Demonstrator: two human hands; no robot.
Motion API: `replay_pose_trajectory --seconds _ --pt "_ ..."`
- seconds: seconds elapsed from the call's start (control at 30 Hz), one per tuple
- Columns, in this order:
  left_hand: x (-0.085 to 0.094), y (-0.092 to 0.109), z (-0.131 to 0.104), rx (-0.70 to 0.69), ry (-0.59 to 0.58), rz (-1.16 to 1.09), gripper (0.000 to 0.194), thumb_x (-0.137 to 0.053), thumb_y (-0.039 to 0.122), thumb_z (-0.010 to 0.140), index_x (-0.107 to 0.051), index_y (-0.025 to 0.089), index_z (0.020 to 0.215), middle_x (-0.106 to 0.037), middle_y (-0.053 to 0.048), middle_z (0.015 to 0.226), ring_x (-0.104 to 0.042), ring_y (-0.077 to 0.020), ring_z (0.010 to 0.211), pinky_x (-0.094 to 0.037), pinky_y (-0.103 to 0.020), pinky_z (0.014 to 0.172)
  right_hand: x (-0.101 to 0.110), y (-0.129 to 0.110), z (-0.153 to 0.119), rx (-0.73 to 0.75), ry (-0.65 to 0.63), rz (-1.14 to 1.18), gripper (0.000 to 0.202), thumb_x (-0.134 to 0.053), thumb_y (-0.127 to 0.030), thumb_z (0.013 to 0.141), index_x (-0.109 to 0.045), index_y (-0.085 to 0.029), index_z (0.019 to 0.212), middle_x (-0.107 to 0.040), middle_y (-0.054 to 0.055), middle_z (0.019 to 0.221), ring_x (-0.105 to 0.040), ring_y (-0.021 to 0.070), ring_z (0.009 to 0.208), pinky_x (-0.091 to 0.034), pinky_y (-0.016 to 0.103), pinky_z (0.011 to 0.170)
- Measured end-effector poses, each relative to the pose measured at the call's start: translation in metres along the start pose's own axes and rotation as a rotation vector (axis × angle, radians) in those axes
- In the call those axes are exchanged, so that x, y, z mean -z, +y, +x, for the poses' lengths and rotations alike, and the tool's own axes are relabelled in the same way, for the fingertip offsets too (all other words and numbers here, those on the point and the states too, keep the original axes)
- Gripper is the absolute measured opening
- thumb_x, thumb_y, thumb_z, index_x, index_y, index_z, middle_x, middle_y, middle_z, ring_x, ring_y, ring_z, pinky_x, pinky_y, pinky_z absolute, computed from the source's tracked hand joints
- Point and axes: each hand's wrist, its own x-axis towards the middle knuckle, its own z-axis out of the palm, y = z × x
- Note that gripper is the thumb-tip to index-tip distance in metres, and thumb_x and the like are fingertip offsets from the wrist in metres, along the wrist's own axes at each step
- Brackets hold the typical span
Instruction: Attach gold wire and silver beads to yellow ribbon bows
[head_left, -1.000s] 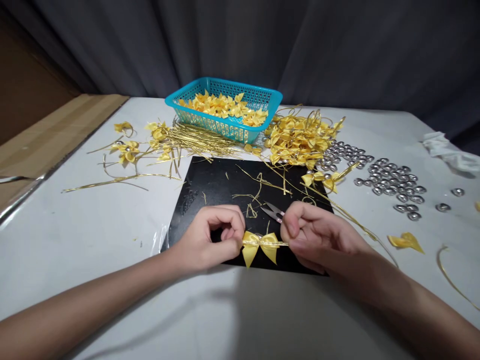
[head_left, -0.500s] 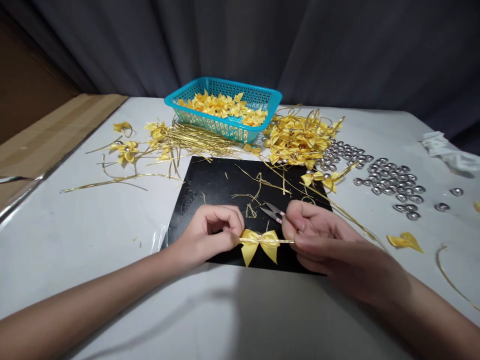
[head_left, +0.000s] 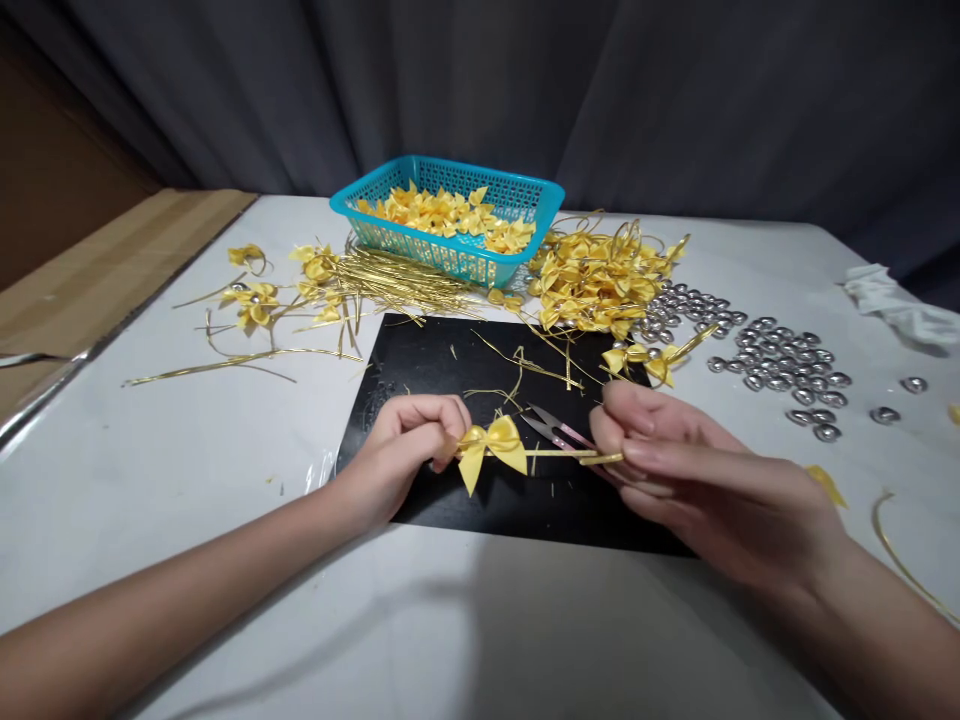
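Note:
A yellow satin ribbon bow (head_left: 493,446) hangs over the black mat, with a thin gold cord (head_left: 551,453) running sideways from it. My left hand (head_left: 409,450) is closed in a pinch at the bow's left side, its fingertips touching the bow. To the right, my right hand (head_left: 697,470) pinches the gold cord between thumb and fingers, and a short doubled end shows at the fingertips. Small thread snips (head_left: 551,425) with pink handles lie behind and partly under my right hand; I cannot tell whether it touches them.
The black mat (head_left: 442,510) carries loose cord scraps. Behind it stand a turquoise basket (head_left: 450,170) of bows, a bundle of gold cords (head_left: 405,282) and a pile of corded bows (head_left: 600,280). Silver beads (head_left: 780,360) lie at the right, near a white cloth (head_left: 900,300).
The bow and my left hand have shifted left and up a little. My right hand has moved right, so a longer stretch of cord shows between bow and fingers.

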Motion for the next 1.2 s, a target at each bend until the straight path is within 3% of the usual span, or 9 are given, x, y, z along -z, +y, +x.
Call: replay_pose_trajectory --seconds 0.33,0.73,0.83,0.97,1.1,1.2 --pt "-0.0037 0.004 0.0001 -0.027 -0.108 0.131 0.022 -0.059 0.019 0.072 -0.05 0.014 0.053 -0.048 0.002 0.059 -0.042 -0.0084 0.055 -0.032 -0.021 0.052 -0.0051 0.0096 0.004 0.019 -0.018 -0.127 0.017 -0.062 -0.021 0.08 -0.046 -0.018 0.075 -0.043 -0.007 0.062 -0.023 0.0002 0.04 -0.022 0.012 0.036" --pt "-0.0032 0.007 -0.0026 -0.036 -0.157 0.179 0.023 -0.058 0.02 0.077 -0.049 0.014 0.057 -0.045 0.002 0.062 -0.04 -0.0088 0.058 -0.032 -0.021 0.054 -0.0024 0.0067 0.0032 0.083 0.098 -0.224 0.02 -0.071 -0.025 0.074 -0.052 -0.019 0.077 -0.059 -0.002 0.065 -0.039 0.0027 0.043 -0.031 0.011 0.037" --pt "-0.0032 0.0073 -0.0036 -0.055 -0.161 0.206 0.021 -0.058 0.017 0.077 -0.051 0.014 0.058 -0.053 -0.001 0.073 -0.046 -0.0102 0.066 -0.036 -0.021 0.059 -0.0015 0.0053 0.0023 0.093 0.115 -0.219 0.019 -0.072 -0.026 0.072 -0.054 -0.02 0.077 -0.06 -0.002 0.066 -0.041 0.0026 0.043 -0.031 0.012 0.038" --pt "-0.0054 0.0085 -0.0048 0.028 -0.161 0.183 0.02 -0.058 0.02 0.079 -0.052 0.013 0.061 -0.064 -0.009 0.096 -0.056 -0.0145 0.08 -0.04 -0.022 0.063 -0.0033 0.0052 0.0038 0.067 0.154 -0.331 0.021 -0.074 -0.031 0.069 -0.06 -0.02 0.079 -0.062 0.0 0.07 -0.042 0.003 0.044 -0.031 0.013 0.037" --pt "-0.0075 0.0087 -0.0038 0.101 -0.155 0.122 0.015 -0.061 0.019 0.079 -0.057 0.012 0.067 -0.066 -0.009 0.096 -0.058 -0.0106 0.074 -0.044 -0.02 0.063 -0.0066 0.0061 0.0065 -0.005 0.187 -0.572 0.023 -0.072 -0.037 0.071 -0.065 -0.017 0.08 -0.063 0.003 0.069 -0.042 0.0049 0.047 -0.032 0.015 0.039" --pt "-0.0079 0.0081 -0.0018 0.11 -0.145 0.133 0.008 -0.065 0.014 0.075 -0.062 0.011 0.069 -0.064 -0.007 0.095 -0.058 -0.0079 0.07 -0.047 -0.018 0.063 -0.0069 0.0067 0.0079 0.003 0.221 -0.598 0.026 -0.071 -0.038 0.072 -0.066 -0.019 0.09 -0.064 0.003 0.071 -0.045 0.0064 0.05 -0.035 0.016 0.04"
